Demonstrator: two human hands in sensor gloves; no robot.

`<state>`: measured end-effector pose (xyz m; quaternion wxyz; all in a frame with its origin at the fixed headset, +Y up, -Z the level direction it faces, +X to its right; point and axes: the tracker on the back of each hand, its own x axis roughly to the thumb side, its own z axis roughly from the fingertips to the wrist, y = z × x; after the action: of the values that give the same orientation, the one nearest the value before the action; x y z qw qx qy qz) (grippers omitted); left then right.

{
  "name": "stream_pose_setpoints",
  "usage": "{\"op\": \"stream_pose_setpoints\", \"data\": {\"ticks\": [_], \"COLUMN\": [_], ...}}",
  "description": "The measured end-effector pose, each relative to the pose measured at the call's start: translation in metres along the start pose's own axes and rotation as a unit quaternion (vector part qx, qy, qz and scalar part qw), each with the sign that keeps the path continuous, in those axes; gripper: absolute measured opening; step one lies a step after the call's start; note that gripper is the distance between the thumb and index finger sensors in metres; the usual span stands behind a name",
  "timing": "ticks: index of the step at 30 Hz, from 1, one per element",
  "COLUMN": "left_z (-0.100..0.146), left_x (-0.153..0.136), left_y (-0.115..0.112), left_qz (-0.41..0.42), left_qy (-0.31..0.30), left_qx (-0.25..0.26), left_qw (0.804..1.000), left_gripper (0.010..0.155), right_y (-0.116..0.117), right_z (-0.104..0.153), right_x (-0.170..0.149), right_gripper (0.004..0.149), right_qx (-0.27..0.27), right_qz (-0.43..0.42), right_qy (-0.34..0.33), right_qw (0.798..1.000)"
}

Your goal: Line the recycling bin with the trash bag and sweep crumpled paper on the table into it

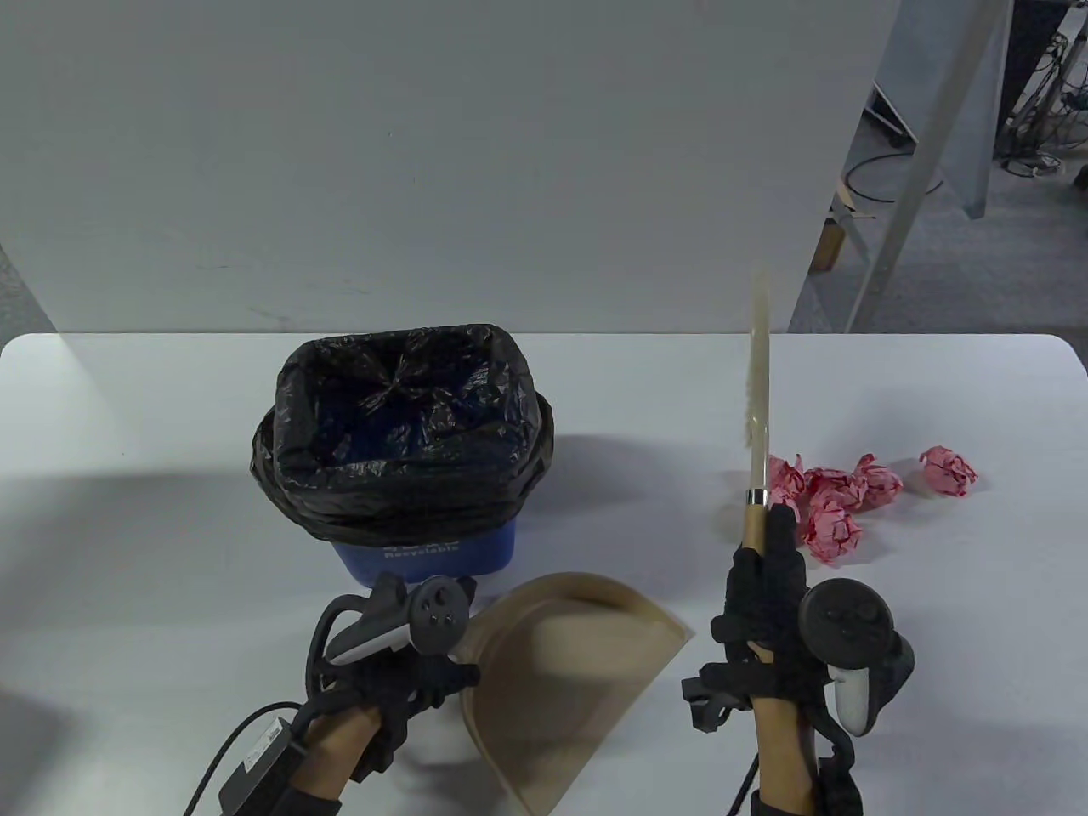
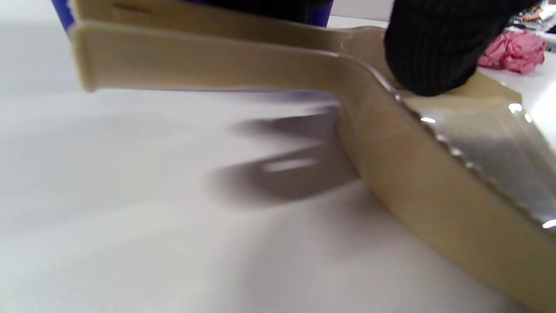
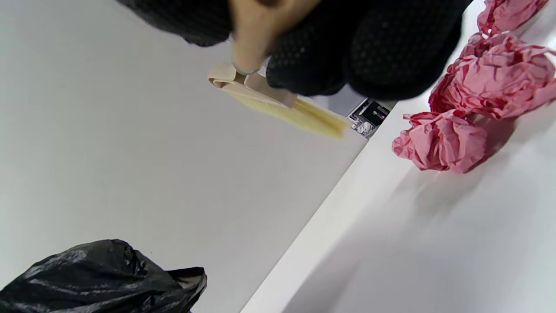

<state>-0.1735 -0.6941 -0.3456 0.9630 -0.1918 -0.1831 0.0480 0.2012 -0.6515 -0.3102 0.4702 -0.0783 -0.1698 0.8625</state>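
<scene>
Bin [image 1: 425, 557] is already wearing the bag [image 1: 399, 425]; paper [image 1: 837, 501] is still waiting. My right hand [image 1: 769, 612] is gripping the brush [image 1: 758, 408], my left hand [image 1: 399, 663] is holding the dustpan [image 1: 561, 680].

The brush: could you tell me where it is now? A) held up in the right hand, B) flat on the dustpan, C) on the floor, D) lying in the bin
A: the right hand grips the brush by its handle, bristles raised above the table.
</scene>
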Motion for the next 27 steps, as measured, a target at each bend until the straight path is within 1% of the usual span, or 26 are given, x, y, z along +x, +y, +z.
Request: {"op": "stream_pose_setpoints", "data": {"ticks": [3,5,8,10,12,15,16,19,22,26,27], "left_z": [0.001,-0.002,-0.005,-0.005,-0.007,-0.009,-0.01,-0.011,-0.011,-0.016,-0.018], "left_x": [-0.008,-0.013,-0.016,-0.017,-0.019,-0.022,-0.023,-0.021,-0.015,0.003,0.013], "left_y": [0.0,-0.004,-0.007,-0.007,-0.009,-0.01,-0.01,-0.011,-0.012,-0.013,-0.013], "left_qz": [0.013,0.012,0.019,0.036,0.052,0.108,0.123,0.121,0.147,0.211,0.225], "left_qy": [0.02,0.037,0.042,0.041,0.033,0.011,0.007,0.007,0.011,0.004,0.0], "left_qx": [-0.031,-0.062,-0.08,-0.067,-0.066,-0.038,-0.036,-0.019,-0.011,-0.004,0.0], "left_qw": [0.999,0.997,0.996,0.996,0.996,0.993,0.992,0.992,0.989,0.977,0.974], "left_gripper": [0.096,0.095,0.091,0.086,0.08,0.072,0.071,0.069,0.069,0.07,0.071], "right_y": [-0.002,-0.004,-0.007,-0.012,-0.018,-0.026,-0.028,-0.034,-0.038,-0.042,-0.043], "right_z": [0.0,0.0,0.001,0.001,0.001,0.002,0.002,0.003,0.004,0.006,0.006], "right_x": [0.0,-0.001,-0.002,-0.004,-0.008,-0.012,-0.014,-0.017,-0.019,-0.02,-0.02], "right_gripper": [0.062,0.062,0.062,0.061,0.061,0.061,0.061,0.061,0.06,0.06,0.06], "right_qx": [-0.01,-0.021,-0.032,-0.043,-0.056,-0.081,-0.089,-0.107,-0.12,-0.129,-0.128], "right_qz": [0.004,0.011,0.013,0.007,-0.002,-0.002,0.001,0.009,0.027,0.066,0.08], "right_qy": [0.001,0.003,0.008,0.015,0.026,0.042,0.051,0.069,0.088,0.123,0.137], "right_qw": [1.0,1.0,0.999,0.999,0.998,0.996,0.995,0.992,0.989,0.982,0.979]}}
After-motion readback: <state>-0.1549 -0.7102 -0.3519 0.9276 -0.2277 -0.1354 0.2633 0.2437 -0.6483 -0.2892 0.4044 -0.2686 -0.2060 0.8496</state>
